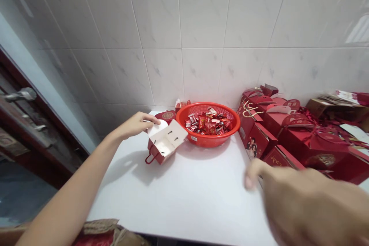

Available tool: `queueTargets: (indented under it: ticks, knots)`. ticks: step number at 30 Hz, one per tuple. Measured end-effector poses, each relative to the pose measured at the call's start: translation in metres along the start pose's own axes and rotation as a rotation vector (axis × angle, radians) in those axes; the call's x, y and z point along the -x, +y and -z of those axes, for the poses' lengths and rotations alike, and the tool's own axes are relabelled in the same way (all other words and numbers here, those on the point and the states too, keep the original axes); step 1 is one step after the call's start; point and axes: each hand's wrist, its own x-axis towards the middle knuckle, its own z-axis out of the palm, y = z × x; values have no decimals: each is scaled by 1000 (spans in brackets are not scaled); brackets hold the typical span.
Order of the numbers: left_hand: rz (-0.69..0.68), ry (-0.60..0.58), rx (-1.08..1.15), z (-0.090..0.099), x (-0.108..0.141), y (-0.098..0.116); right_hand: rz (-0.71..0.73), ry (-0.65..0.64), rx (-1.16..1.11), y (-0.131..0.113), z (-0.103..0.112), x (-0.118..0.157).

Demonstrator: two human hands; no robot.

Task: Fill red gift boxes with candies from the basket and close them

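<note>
Just left of centre, the open red box (168, 144) — probably light, creasable card, best held by its walls (155, 152) — has its white flap (163, 125) pinched by the fingers (156, 120) of the left hand (143, 122), while those of the right hand (311, 200), blurred at lower right, I cannot make out.

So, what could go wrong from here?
The left hand seems to hold the small open box by one end only, so it might slip. The box appears close to the red basket and could bump it. The blurred right hand might knock the red boxes near it.
</note>
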Motion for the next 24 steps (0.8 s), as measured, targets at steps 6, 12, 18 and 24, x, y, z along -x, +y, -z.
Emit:
queueTargets:
  ticks: [6,12,18,24]
  knots:
    - [-350,-120,80,-57,19,40,184,-141,90,31,-49,-77]
    - [-521,-92,1,-104,28,38,-134,-219,-34,79,-51,-84]
    - [-362,-315,37,-110,28,28,-219,-223,-145,102,-36,-84]
    - [-260,-555,140,-111,24,15,-256,-318,-518,128,-35,-75]
